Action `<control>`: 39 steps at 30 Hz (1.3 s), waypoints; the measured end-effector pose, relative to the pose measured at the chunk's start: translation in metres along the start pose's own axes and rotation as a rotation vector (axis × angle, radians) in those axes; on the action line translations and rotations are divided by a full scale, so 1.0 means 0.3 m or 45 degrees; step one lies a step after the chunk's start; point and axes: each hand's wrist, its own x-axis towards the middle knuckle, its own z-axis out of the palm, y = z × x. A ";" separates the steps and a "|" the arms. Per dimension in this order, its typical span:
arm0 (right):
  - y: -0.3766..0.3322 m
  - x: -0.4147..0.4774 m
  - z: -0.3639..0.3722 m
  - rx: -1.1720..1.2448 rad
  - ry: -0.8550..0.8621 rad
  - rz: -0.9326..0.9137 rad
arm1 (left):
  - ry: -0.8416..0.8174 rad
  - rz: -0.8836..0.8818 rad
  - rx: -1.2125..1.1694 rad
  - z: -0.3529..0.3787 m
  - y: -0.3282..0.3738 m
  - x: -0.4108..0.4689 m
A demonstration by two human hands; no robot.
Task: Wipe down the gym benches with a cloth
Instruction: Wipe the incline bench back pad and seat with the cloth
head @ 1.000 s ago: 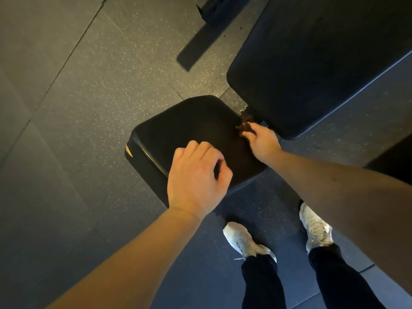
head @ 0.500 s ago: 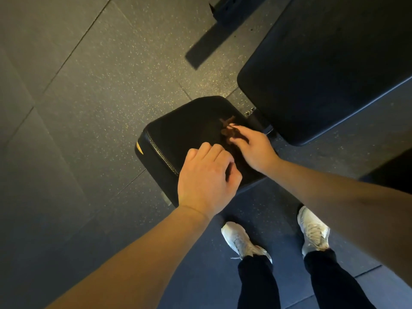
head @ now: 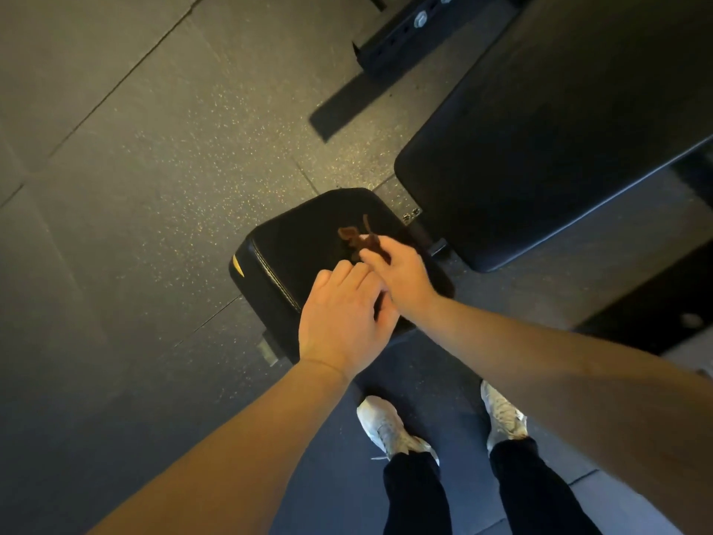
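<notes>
While the cloth [head: 353, 235] lay bunched on the far part of the seat [head: 301, 245], the job looked only partly done. The wipe was on this small pad, and the long back pad [head: 540, 156] to the far right likely had yet to be wiped, though no surface showed as wet or dry. The right hand [head: 405, 279] reached in from the right, fingertips pinching the cloth against the seat. The left hand [head: 339, 322] rested on the seat's near edge, knuckles up and fingers curled under. Whether it held anything could not be told.
</notes>
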 end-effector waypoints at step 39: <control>0.117 -0.423 0.357 0.661 1.071 0.406 | 0.018 0.677 0.318 -0.008 -0.124 -0.152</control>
